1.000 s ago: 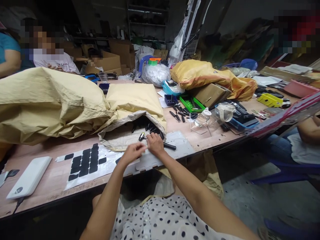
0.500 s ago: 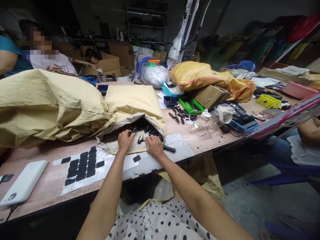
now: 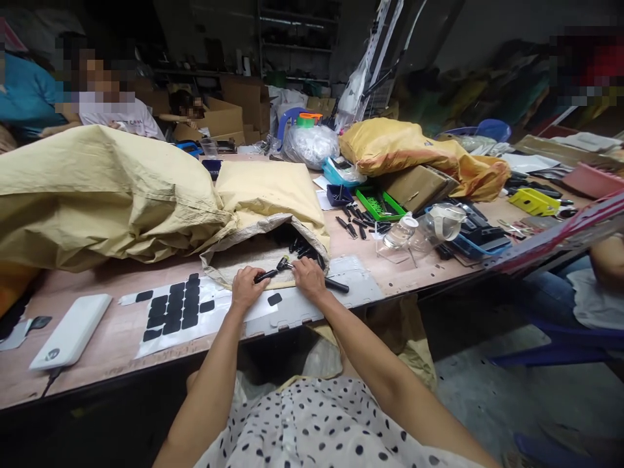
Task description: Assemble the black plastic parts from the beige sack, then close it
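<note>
Hands meet at the mouth of the sack, each on a small black part.

Left hand (image 3: 247, 287) pinches a thin black handle (image 3: 264, 276) in closed fingers; right hand (image 3: 308, 277) presses flat on a little hammer (image 3: 312, 278) by the open sack (image 3: 266, 260). A good way is to hold both parts steady and close together. Black sticker pads (image 3: 173, 311) lie near on the table (image 3: 97, 344).

Both hands meet at the sack (image 3: 263, 201) mouth: left hand (image 3: 247, 286) on a handle (image 3: 266, 275), right hand (image 3: 309, 276) on a hammer (image 3: 312, 276), over a plate (image 3: 312, 302). One pad (image 3: 274, 299) lies just before them, a pad sheet (image 3: 175, 312) to their left, a bottle (image 3: 402, 231) well right
</note>
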Motion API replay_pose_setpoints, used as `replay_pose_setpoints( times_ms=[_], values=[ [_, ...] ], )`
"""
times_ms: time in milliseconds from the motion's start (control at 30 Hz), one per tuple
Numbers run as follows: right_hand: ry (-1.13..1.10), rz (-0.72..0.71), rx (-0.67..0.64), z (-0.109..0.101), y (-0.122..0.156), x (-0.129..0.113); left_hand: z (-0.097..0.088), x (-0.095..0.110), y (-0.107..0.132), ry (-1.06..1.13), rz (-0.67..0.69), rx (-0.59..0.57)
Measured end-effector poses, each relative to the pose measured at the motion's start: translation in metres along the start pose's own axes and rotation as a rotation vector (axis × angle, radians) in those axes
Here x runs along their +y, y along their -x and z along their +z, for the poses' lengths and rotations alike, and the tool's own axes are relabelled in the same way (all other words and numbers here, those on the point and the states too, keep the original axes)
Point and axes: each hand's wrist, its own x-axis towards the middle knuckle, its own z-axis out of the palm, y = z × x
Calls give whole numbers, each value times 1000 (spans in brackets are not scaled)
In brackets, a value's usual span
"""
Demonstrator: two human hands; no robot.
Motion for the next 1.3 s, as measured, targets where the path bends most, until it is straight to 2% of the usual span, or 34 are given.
replay_pose_setpoints(
  times_ms=[133, 300, 433, 600, 767, 900, 1000, 1133, 1300],
  values=[
    [-145, 70, 51, -6, 4, -6, 2, -1, 0, 5, 3, 2],
    [-265, 40, 76, -9, 9, -22, 1, -1, 0, 28, -12, -17],
    [-226, -3, 100, -7, 15, -29, 0, 1, 0, 30, -9, -24],
    [-154, -15, 68, -8, 16, -28, -1, 3, 1, 18, -22, -34],
    [-152, -54, 109, -8, 16, -37, -1, 5, 1, 28, -33, -40],
    [-116, -81, 37, -2, 19, -44, -3, 7, 1, 25, -46, -37],
    [-108, -57, 38, -1, 15, -41, -3, 8, 1, 27, -44, -36],
    [-48, -17, 89, -3, 0, -23, -3, 10, 2, 13, -46, -31],
    [69, -9, 43, 4, -8, 0, -3, 13, 4, -26, -47, -7]
  ],
)
